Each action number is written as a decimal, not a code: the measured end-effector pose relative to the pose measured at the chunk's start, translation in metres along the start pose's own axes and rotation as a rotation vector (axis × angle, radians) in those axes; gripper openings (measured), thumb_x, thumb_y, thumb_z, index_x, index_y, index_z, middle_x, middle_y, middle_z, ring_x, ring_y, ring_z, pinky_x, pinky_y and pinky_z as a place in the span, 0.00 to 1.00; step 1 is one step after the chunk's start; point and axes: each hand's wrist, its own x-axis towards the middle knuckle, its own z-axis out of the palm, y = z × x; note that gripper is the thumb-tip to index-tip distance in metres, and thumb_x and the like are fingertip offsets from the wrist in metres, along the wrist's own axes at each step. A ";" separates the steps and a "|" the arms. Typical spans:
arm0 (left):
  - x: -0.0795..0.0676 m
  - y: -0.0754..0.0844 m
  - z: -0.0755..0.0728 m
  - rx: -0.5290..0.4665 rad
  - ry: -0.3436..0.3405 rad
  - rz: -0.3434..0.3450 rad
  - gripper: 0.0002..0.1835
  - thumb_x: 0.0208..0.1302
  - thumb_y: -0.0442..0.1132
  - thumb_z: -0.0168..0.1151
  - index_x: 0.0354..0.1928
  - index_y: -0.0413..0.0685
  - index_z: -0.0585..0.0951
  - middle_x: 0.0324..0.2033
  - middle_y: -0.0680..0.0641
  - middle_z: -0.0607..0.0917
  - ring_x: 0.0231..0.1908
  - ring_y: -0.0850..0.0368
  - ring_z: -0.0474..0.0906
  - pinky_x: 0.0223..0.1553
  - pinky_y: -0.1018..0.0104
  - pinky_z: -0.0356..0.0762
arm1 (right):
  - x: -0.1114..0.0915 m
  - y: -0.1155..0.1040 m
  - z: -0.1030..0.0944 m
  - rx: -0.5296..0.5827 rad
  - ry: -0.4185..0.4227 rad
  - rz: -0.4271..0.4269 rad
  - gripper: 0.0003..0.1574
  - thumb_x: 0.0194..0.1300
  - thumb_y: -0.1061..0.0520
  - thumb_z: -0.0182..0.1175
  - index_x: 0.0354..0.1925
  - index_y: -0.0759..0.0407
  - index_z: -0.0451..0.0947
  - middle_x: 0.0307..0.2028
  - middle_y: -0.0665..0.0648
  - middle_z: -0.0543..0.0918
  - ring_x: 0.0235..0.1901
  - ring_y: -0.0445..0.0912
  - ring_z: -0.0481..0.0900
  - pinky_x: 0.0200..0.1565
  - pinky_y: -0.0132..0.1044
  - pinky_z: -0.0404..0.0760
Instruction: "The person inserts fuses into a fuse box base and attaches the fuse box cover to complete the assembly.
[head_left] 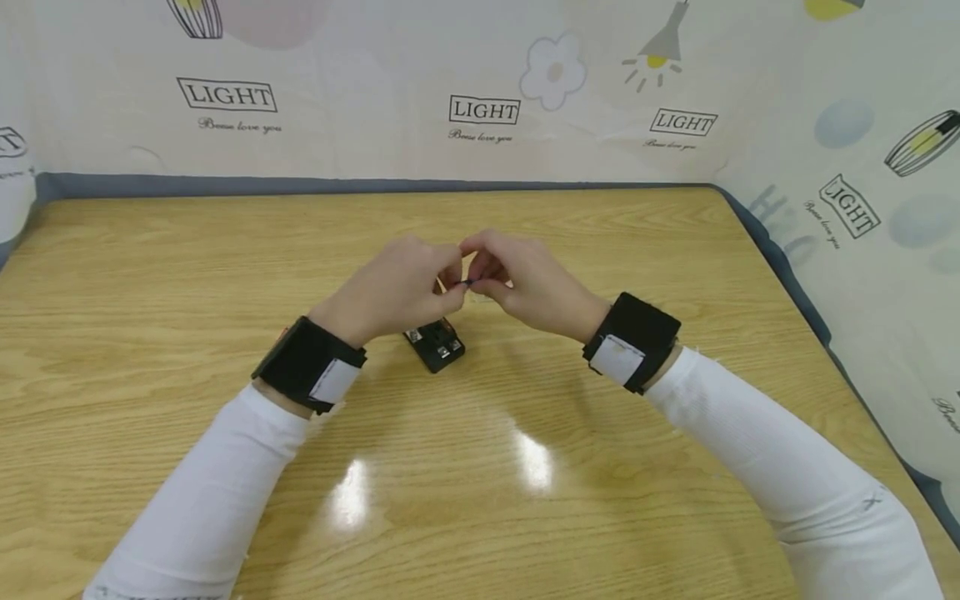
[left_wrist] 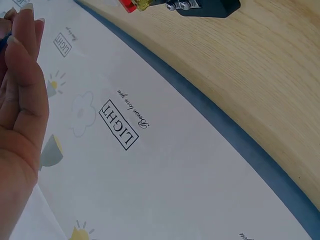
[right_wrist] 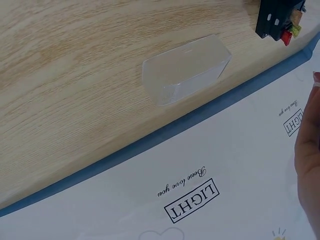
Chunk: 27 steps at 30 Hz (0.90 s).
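Observation:
Above the middle of the table, my left hand (head_left: 401,283) and right hand (head_left: 528,283) meet fingertip to fingertip. Both pinch a small dark blue piece (head_left: 468,282) between thumb and fingers, too small to tell its kind. Its blue also shows at the left edge of the left wrist view, by the fingertips. Below the left hand, a black block-like device (head_left: 437,346) with metal screws lies on the table, its far part hidden by that hand. Red, yellow and orange parts (right_wrist: 292,31) show at its end in the right wrist view.
A clear plastic box (right_wrist: 185,70) stands on the wooden table (head_left: 637,467) near the far edge in the right wrist view. Behind the table and along its right side hangs a white printed sheet (head_left: 375,100) with a blue-grey strip at the table edge.

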 end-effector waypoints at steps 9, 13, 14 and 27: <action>-0.007 -0.006 -0.001 -0.042 0.030 0.012 0.09 0.52 0.29 0.59 0.18 0.42 0.72 0.13 0.48 0.72 0.16 0.59 0.65 0.21 0.68 0.62 | -0.004 0.007 -0.006 -0.007 -0.037 0.056 0.17 0.64 0.69 0.58 0.52 0.68 0.74 0.37 0.64 0.85 0.37 0.49 0.81 0.41 0.43 0.83; -0.010 -0.009 -0.003 -0.047 -0.002 -0.040 0.10 0.53 0.31 0.61 0.19 0.43 0.72 0.15 0.48 0.74 0.17 0.58 0.66 0.21 0.67 0.63 | -0.009 0.013 -0.013 -0.010 -0.037 0.097 0.15 0.65 0.68 0.58 0.51 0.68 0.75 0.37 0.65 0.85 0.37 0.50 0.81 0.43 0.45 0.83; -0.012 -0.010 -0.003 -0.051 -0.013 -0.059 0.10 0.53 0.31 0.62 0.19 0.43 0.72 0.16 0.48 0.75 0.18 0.58 0.67 0.21 0.67 0.64 | -0.011 0.016 -0.015 -0.016 -0.036 0.109 0.15 0.65 0.68 0.58 0.51 0.68 0.75 0.37 0.66 0.85 0.37 0.50 0.81 0.43 0.45 0.82; -0.022 -0.022 -0.006 -0.159 -0.059 -0.245 0.06 0.57 0.34 0.67 0.27 0.42 0.78 0.28 0.42 0.89 0.28 0.54 0.82 0.30 0.58 0.81 | -0.025 0.044 -0.040 -0.081 -0.049 0.246 0.16 0.67 0.64 0.58 0.52 0.66 0.75 0.38 0.64 0.83 0.37 0.52 0.80 0.41 0.47 0.81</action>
